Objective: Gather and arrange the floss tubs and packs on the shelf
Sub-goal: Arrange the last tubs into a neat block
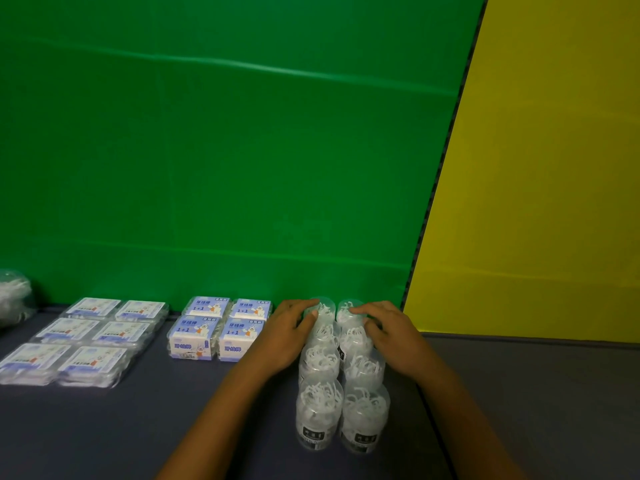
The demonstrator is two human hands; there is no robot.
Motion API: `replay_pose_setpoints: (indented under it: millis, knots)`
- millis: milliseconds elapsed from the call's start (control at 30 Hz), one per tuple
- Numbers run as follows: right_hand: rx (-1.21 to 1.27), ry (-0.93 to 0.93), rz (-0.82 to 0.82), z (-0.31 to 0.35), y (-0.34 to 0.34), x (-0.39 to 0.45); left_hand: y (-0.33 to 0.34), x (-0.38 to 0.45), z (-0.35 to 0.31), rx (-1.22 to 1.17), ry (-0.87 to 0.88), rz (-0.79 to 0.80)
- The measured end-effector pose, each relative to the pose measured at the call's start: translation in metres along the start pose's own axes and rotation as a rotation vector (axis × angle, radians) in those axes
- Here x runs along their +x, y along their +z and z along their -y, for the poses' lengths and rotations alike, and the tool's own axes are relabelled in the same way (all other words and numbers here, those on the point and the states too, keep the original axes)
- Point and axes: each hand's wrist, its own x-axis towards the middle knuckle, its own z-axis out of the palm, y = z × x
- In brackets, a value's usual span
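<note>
Several clear floss tubs (pixel 320 412) stand in two columns on the dark shelf (pixel 145 431), running from front to back. My left hand (pixel 289 332) rests against the left side of the rear tubs, fingers curled on the back left tub (pixel 320 308). My right hand (pixel 389 332) presses the right side, fingertips on the back right tub (pixel 348 311). Four blue-and-white floss packs (pixel 218 329) sit in a square block just left of my left hand. Further left lie several flat clear floss packs (pixel 81 341) in two columns.
A green backdrop (pixel 225 150) rises behind the shelf and a yellow panel (pixel 536 185) stands to the right. A clear tub of floss (pixel 14 297) sits at the far left edge. A lighter grey surface (pixel 554 410) lies right of the tubs.
</note>
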Motion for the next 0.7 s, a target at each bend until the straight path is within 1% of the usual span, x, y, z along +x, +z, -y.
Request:
replay_pose_setpoints:
  millis: [167, 333, 433, 500, 600, 700]
  knots:
    - [0.003, 0.015, 0.013, -0.004, 0.001, 0.001, 0.003, -0.001, 0.001, 0.031, 0.003, 0.014]
    - [-0.012, -0.007, 0.028, -0.002, -0.005, -0.003, -0.002, -0.007, -0.003, 0.022, -0.011, 0.03]
    - [-0.001, -0.019, -0.041, 0.0, -0.012, -0.01, -0.012, -0.022, -0.014, -0.025, -0.015, -0.016]
    - [0.057, -0.019, -0.084, 0.003, -0.018, -0.02, -0.02, -0.04, -0.022, -0.028, 0.013, -0.041]
    - [0.096, -0.018, -0.032, 0.011, -0.024, -0.038, -0.028, -0.072, -0.031, -0.002, 0.057, 0.007]
    - [0.062, 0.005, 0.038, 0.019, -0.027, -0.057, -0.028, -0.097, -0.037, -0.033, 0.041, 0.065]
